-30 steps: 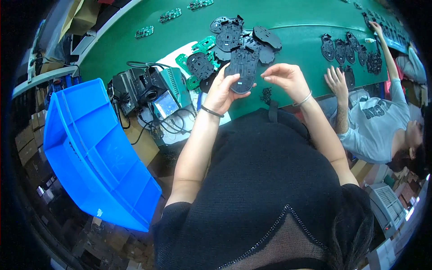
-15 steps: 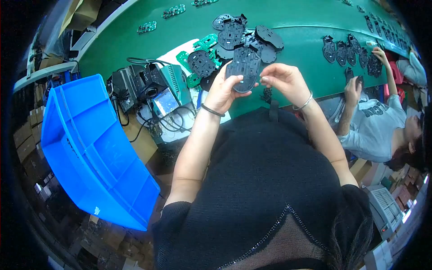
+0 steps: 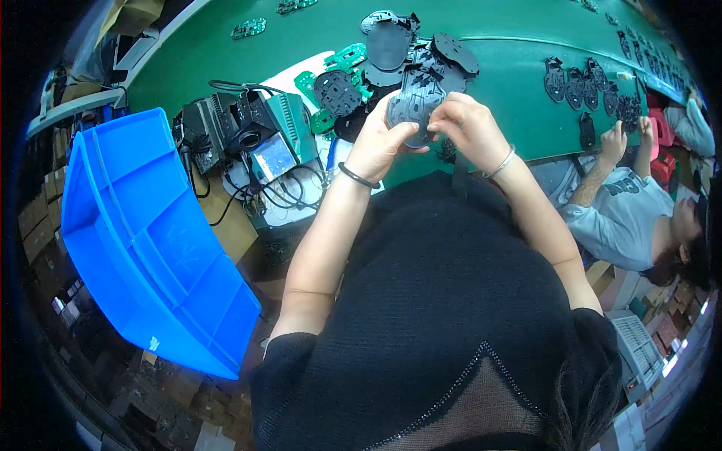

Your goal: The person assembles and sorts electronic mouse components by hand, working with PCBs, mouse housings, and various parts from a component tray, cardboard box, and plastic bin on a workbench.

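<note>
My left hand is closed round the left and lower edge of a black plastic housing, its thumb on the inner face. The housing is long and rounded, with ribs and small fittings inside, and its ribbed face is up. My right hand is pinched at the housing's right edge; anything between those fingertips is hidden. Just beyond lies a pile of similar black housings. Left of it, green circuit boards and a black oval plate sit partly on white paper.
Left of my hands stand a boxy device with a lit screen and tangled black cables. A large blue crate is at the left. Across the green table are rows of housings; a co-worker sits right.
My right hand has moved left onto the housing's edge, and the housing is turned slightly. The co-worker's hands have shifted; a dark housing lies on the table beside them.
</note>
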The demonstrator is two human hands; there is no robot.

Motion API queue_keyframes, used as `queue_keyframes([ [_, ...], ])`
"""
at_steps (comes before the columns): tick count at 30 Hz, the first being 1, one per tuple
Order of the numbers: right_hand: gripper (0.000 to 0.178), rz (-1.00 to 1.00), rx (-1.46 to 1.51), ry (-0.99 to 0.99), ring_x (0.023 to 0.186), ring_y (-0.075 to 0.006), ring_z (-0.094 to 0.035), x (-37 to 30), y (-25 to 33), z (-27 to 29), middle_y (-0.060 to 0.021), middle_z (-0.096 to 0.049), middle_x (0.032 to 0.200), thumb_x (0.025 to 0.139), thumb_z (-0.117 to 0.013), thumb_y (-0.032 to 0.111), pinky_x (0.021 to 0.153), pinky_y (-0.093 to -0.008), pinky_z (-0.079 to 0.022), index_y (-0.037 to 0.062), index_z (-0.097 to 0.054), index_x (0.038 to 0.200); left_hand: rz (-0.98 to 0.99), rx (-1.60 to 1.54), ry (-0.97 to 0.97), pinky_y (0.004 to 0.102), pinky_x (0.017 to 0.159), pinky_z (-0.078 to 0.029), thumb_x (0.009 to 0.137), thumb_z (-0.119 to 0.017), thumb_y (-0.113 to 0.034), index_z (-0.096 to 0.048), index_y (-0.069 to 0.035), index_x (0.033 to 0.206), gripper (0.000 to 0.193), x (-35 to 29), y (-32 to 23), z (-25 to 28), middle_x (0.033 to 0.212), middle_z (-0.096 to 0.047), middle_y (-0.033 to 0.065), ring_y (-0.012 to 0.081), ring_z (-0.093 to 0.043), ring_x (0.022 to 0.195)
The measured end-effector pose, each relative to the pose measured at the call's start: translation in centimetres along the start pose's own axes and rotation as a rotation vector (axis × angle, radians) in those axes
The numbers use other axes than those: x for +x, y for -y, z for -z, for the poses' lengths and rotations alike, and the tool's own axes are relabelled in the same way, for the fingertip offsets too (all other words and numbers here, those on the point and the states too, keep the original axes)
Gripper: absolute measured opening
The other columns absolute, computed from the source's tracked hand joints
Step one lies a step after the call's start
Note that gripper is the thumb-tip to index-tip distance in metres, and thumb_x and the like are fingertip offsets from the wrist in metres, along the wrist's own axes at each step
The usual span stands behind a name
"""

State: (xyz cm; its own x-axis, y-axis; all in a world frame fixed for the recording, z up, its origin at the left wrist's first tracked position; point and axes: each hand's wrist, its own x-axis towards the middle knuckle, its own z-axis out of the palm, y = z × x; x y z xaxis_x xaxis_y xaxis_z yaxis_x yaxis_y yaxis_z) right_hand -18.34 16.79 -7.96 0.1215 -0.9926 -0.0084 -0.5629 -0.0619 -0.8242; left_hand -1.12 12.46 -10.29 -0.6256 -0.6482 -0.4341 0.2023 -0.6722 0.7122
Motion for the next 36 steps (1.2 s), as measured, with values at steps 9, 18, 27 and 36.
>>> queue_keyframes([
  [9,0.006,0.053,-0.160,-0.047,0.071,-0.0265,-0.055,0.2,0.6,-0.4,-0.0098,-0.053,0.071,0.073,-0.061,0.007,0.063,-0.0342,-0.044,0.0016,-0.058,0.072,-0.037,0.037,0.013,0.0310,0.063,-0.055,0.075,-0.053,-0.001,-0.038,-0.004,0.121,0.048,-0.2,-0.3,-0.1,0.101,-0.055,0.0076,0.0174,-0.060,0.083],
  [18,0.012,0.040,-0.086,-0.114,0.065,-0.0198,-0.054,0.0,0.6,-0.6,-0.0071,-0.051,0.069,0.070,-0.067,0.007,0.057,-0.0295,-0.044,0.0021,-0.056,0.070,-0.147,0.131,-0.013,0.0259,0.060,-0.053,0.070,-0.063,0.005,-0.039,-0.003,0.120,0.056,-0.1,0.3,-0.5,0.096,-0.059,0.0090,0.0186,-0.062,0.078],
  [27,0.050,-0.304,0.855,-0.158,0.070,-0.0094,-0.053,-0.7,-1.4,-1.9,-0.0034,-0.045,0.080,0.076,-0.064,-0.001,0.061,-0.0220,-0.048,-0.0027,-0.035,0.116,-0.100,-0.002,-0.044,0.0255,0.058,-0.052,0.065,-0.065,0.003,-0.040,0.000,0.115,0.056,0.0,0.1,-1.1,0.095,-0.057,0.0090,0.0178,-0.061,0.079],
  [36,0.044,-0.253,0.889,-0.154,0.070,-0.0088,-0.053,-0.4,-1.2,-1.8,-0.0036,-0.046,0.081,0.076,-0.060,-0.005,0.061,-0.0221,-0.049,-0.0021,-0.035,0.113,-0.122,0.012,-0.027,0.0258,0.060,-0.053,0.065,-0.065,0.002,-0.039,0.000,0.115,0.056,0.1,0.2,-1.0,0.097,-0.056,0.0093,0.0175,-0.060,0.079],
])
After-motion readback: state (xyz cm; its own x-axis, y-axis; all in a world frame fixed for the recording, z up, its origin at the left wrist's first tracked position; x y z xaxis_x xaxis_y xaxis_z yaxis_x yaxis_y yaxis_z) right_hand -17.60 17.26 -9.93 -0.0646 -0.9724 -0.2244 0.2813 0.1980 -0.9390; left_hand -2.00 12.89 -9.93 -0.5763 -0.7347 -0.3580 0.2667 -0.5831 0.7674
